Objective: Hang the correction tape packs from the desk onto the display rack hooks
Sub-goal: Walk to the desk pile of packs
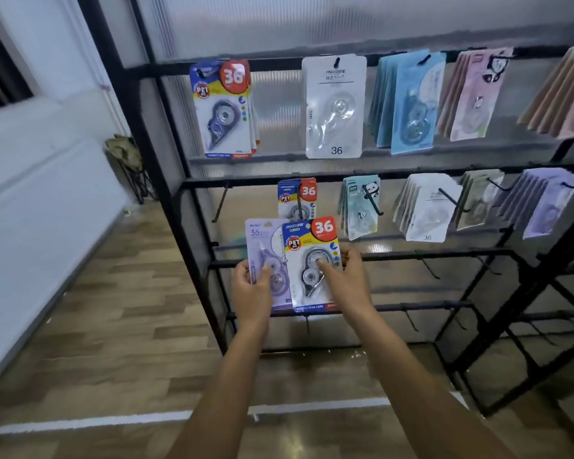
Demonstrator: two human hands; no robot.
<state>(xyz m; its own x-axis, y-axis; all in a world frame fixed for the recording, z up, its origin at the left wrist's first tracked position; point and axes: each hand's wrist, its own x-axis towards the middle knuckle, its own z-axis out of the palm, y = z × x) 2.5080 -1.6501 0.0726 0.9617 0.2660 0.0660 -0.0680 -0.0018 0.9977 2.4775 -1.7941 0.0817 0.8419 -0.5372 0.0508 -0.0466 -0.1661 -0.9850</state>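
My left hand (pixel 252 286) grips a purple correction tape pack (pixel 262 246) by its lower left part. Overlapping it on the right is a white pack with a red "36" badge (pixel 307 256), which my right hand (pixel 343 276) pinches, thumb on the blister and fingers behind its right edge. Both packs are upright in front of the black display rack (pixel 193 183). Just behind and above them, one matching "36" pack (pixel 297 198) hangs on a second-row hook. A bare hook (pixel 220 202) sticks out to its left.
The top row holds a "36" pack bundle (pixel 224 109), a white pack (pixel 335 107), blue packs (pixel 408 104) and pink packs (pixel 474 94). Panda packs (pixel 360 207) and white packs (pixel 424 207) hang in the second row. Lower rails carry bare hooks. Wooden floor lies below.
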